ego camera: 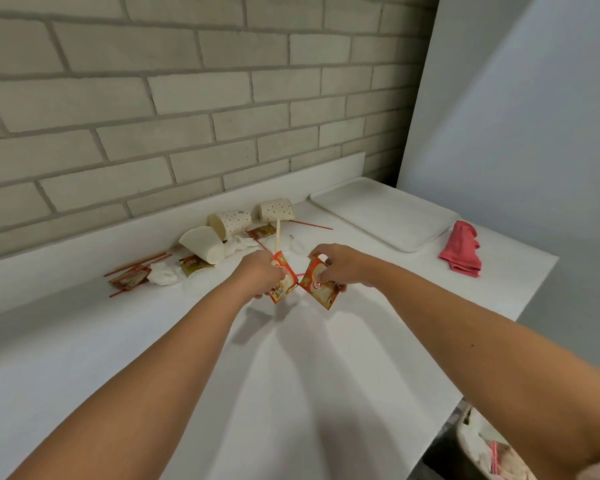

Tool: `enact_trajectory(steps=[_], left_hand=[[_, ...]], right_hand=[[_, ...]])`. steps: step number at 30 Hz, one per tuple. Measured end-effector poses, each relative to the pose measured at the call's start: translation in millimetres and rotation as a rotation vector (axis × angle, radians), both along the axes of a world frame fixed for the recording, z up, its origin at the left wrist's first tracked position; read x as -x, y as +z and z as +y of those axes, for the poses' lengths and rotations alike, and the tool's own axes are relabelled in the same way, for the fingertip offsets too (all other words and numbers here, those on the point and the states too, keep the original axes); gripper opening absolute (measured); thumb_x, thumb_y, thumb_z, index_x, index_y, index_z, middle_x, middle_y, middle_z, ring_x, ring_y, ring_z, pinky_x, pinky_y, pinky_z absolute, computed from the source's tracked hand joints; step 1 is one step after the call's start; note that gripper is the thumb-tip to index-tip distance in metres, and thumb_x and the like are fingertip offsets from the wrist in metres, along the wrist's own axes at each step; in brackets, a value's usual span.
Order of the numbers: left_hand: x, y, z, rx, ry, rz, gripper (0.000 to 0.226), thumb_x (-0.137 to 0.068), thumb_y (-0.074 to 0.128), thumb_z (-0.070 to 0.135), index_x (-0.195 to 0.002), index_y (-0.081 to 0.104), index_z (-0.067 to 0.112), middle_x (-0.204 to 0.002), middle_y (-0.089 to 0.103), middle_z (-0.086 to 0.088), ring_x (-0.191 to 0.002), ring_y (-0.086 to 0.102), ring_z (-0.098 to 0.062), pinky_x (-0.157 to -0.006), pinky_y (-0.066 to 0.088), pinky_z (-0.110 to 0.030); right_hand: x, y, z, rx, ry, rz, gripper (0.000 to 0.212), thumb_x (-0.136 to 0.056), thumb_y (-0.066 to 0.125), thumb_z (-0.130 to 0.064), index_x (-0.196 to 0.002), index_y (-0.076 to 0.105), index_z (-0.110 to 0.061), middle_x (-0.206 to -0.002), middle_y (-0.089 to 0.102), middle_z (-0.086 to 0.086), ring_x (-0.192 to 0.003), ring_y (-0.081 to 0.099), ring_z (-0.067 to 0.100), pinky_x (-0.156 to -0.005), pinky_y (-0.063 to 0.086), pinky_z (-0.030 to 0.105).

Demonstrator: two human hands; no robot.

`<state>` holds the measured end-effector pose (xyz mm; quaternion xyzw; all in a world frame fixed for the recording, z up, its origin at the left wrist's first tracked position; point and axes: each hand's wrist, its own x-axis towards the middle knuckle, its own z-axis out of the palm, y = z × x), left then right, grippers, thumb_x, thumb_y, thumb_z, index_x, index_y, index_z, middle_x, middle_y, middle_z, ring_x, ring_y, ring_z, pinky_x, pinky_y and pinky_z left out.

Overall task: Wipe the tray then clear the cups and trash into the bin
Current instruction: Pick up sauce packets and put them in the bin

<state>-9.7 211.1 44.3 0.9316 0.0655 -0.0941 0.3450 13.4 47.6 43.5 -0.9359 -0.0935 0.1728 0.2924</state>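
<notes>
Along the back edge of the counter (pixel 84 341), left of centre, lies the remaining litter: brown sachets (pixel 129 277) crossed by thin red stirrers (pixel 137 263), crumpled tissue (pixel 162 274), a plain white cup (pixel 203 247) on its side, then two dotted cups (pixel 230 223), also tipped over. All of it looks light and easily crushed; the cups are best taken by the rim or body, and the stirrers would likely roll if swept.

At the middle of the counter the person's left hand (pixel 258 273) is closed on a red sachet (pixel 284 280), with a pale wooden stick (pixel 278 235) rising from the same grasp. Just beside it the right hand (pixel 340 268) pinches a second sachet (pixel 318 284) between thumb and fingers. Both packets are thin, limp foil, probably slippery; a pinch at the edge suffices. A clear lid or wrapper behind the hands is too faint to identify.

Toward the back right corner the white tray (pixel 385 216) sits bare and flat. A pink cloth (pixel 462 249) lies bunched just beside its near right edge, close to the counter's right edge. Nothing obstructs the tray.

Below the counter's near right corner the bin (pixel 478 448) is partly visible, holding discarded paper. The right forearm crosses above it.
</notes>
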Motion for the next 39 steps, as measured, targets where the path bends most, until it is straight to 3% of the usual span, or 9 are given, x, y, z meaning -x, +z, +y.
enact_trajectory(steps=[4,6,10,14,19,23,30,36,39], left_hand=[[5,6,-49,-0.015,-0.071,-0.036,0.031,-0.095,0.047,0.020,-0.123,0.051,0.008,-0.118,0.059,-0.012,-0.098,0.060,-0.026,-0.049,0.041,-0.021],[7,8,-75,-0.006,-0.095,-0.059,0.028,-0.094,0.047,0.020,-0.120,0.053,0.008,-0.117,0.060,-0.012,-0.096,0.059,-0.025,-0.050,0.042,-0.021],[14,5,-144,-0.009,-0.152,-0.078,0.030,-0.095,0.047,0.022,-0.122,0.050,0.009,-0.117,0.058,-0.010,-0.094,0.057,-0.020,-0.065,0.046,-0.025],[27,-4,-205,0.019,-0.262,-0.102,0.023,-0.096,0.043,0.018,-0.113,0.053,0.006,-0.102,0.055,-0.008,-0.083,0.052,-0.018,-0.054,0.040,-0.020],[48,-26,-281,0.042,-0.418,-0.065,0.009,-0.094,0.041,0.015,-0.095,0.048,0.010,-0.097,0.054,-0.010,-0.078,0.051,-0.021,-0.051,0.040,-0.023],[62,-49,-327,0.002,-0.502,-0.050,0.019,-0.095,0.041,0.016,-0.107,0.052,0.006,-0.111,0.058,-0.014,-0.093,0.056,-0.026,-0.067,0.042,-0.030],[79,-98,-356,0.000,-0.560,0.036,0.026,-0.096,0.045,0.016,-0.120,0.053,0.011,-0.115,0.061,-0.009,-0.103,0.057,-0.024,-0.082,0.044,-0.029],[89,-135,-367,-0.050,-0.557,0.116,0.033,-0.095,0.048,0.013,-0.127,0.052,0.012,-0.120,0.062,-0.010,-0.106,0.060,-0.025,-0.088,0.049,-0.034],[93,-145,-370,-0.067,-0.547,0.119,0.030,-0.094,0.049,0.011,-0.123,0.056,0.011,-0.119,0.062,-0.011,-0.107,0.059,-0.026,-0.083,0.045,-0.029]], right_hand=[[9,12,-43,0.021,-0.045,-0.046,0.050,-0.090,0.055,-0.007,-0.136,0.041,-0.018,-0.126,0.050,0.013,-0.086,0.059,0.024,-0.055,0.050,0.024],[14,17,-64,0.041,-0.040,-0.061,0.050,-0.090,0.054,-0.007,-0.137,0.040,-0.017,-0.126,0.049,0.012,-0.087,0.058,0.023,-0.055,0.049,0.023],[27,25,-123,0.091,-0.059,-0.041,0.049,-0.088,0.057,-0.007,-0.135,0.044,-0.015,-0.120,0.049,0.010,-0.090,0.058,0.025,-0.059,0.052,0.027],[42,25,-182,0.136,-0.113,0.009,0.046,-0.084,0.063,-0.009,-0.128,0.049,-0.017,-0.111,0.049,0.006,-0.098,0.061,0.028,-0.083,0.057,0.038],[59,5,-253,0.171,-0.153,0.045,0.046,-0.082,0.063,-0.007,-0.126,0.049,-0.012,-0.114,0.055,0.008,-0.101,0.061,0.030,-0.088,0.054,0.042],[72,-19,-298,0.217,-0.159,0.109,0.045,-0.084,0.063,-0.009,-0.127,0.051,-0.009,-0.119,0.057,0.009,-0.095,0.059,0.024,-0.087,0.053,0.037],[110,-99,-352,0.286,-0.155,0.218,0.050,-0.084,0.064,-0.010,-0.131,0.049,-0.012,-0.125,0.056,0.006,-0.117,0.054,0.026,-0.092,0.048,0.033],[143,-171,-364,0.248,-0.145,0.212,0.039,-0.088,0.059,-0.010,-0.126,0.052,-0.014,-0.123,0.058,0.007,-0.113,0.056,0.023,-0.093,0.048,0.030],[156,-200,-363,0.203,-0.137,0.236,0.043,-0.090,0.056,-0.012,-0.132,0.049,-0.019,-0.126,0.057,0.006,-0.113,0.055,0.023,-0.093,0.046,0.030]])
